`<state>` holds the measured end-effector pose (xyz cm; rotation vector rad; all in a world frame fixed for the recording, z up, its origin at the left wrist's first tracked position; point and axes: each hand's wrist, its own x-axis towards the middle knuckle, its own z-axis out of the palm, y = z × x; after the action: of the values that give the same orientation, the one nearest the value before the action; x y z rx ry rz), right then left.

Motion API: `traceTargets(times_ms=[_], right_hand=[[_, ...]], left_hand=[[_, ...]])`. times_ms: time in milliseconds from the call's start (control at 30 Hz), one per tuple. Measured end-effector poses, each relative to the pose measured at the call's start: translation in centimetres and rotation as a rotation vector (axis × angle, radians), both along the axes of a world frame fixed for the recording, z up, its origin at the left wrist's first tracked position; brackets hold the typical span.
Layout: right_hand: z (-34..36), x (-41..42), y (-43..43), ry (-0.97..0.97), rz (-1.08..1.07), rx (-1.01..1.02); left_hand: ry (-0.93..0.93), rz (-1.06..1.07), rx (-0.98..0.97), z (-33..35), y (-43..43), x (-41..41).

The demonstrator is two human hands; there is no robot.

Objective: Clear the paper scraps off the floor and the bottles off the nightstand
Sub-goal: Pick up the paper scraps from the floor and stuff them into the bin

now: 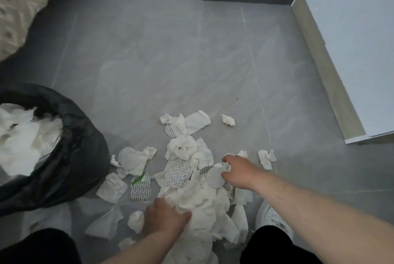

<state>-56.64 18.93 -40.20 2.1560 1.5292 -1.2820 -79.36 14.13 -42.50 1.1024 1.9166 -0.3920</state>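
Head camera, nearest first: the left hand (166, 219) is clutching a bunch of white paper scraps (200, 204) on the floor (170, 72), its fingertips buried. Just beyond, the right hand (238, 173) is pinching a round disc (214, 178). Farther left, a black-bagged bin (81, 157) is sitting cut off by the edge.

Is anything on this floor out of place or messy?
Yes: crumpled tissues and round seals lie strewn over the floor beside the bin; the left hand grips tissues, the right hand pinches a seal.
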Motion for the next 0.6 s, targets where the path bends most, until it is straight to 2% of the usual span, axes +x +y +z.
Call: traceTargets(times_ms=[167, 367, 600], right_hand=[[-1.9, -2.2, -0.5, 0.064, -0.135, -0.031], [-3.5, -4.4, -1.2, 0.027, -0.207, -0.006], [-3.3, -5.2, 0.2, 0.194, -0.324, 0.077]], left_hand=[[0.015, 0.041, 0.017, -1.4, 0.6, -0.7], [-0.243, 0.206, 0.121, -2.4, 0.9, -1.9], [-0.379, 0.321, 0.189, -1.2, 3.9, -2.9]])
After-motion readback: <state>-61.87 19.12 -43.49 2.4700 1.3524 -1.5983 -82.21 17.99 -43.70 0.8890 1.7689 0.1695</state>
